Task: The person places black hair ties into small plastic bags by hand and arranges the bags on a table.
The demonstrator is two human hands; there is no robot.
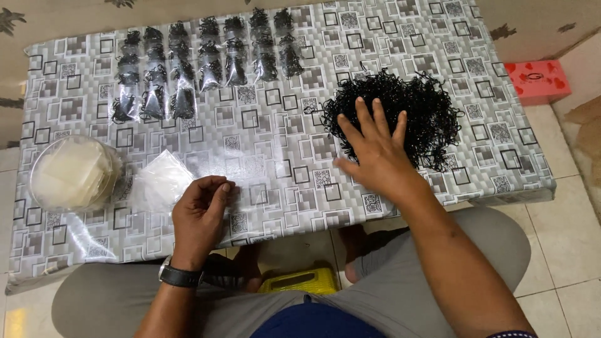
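The right hand [374,153] is being laid flat, fingers spread, on the near edge of a heap of small black elastic bands [400,116] at the right of the table [275,150]; the bands beneath the palm are being hidden. The left hand [201,213] is being held curled, thumb and fingertips pressed together; whether anything is being pinched cannot be told. A stack of clear small bags [159,181] is lying just beside it, hard to make out against the patterned cloth. Filled packets of bands [206,59] are being kept in rows at the far edge. A round clear tub [72,174] is sitting at the left.
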